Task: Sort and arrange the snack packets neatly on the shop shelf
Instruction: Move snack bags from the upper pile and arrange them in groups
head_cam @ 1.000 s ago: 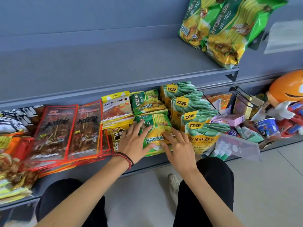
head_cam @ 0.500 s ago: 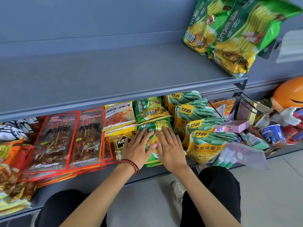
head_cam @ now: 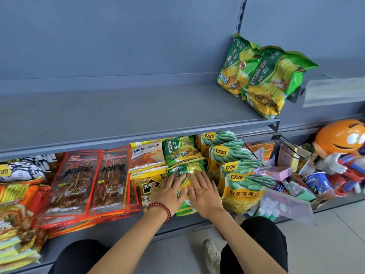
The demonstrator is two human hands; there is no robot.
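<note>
Both hands [head_cam: 169,192] [head_cam: 205,192] press flat on a green noodle packet [head_cam: 186,171].

Our left grip [head_cam: 169,191] and right grip [head_cam: 204,192] lie side by side, palms down, with the thumbs close together in the middle. The fingers [head_cam: 194,176] of both are straight and a little spread, pointing away from us and curled round nothing. Our left forearm [head_cam: 128,240] and right forearm [head_cam: 246,240] are bare, rise from the lower edge of the view and converge toward the wrists.
</note>
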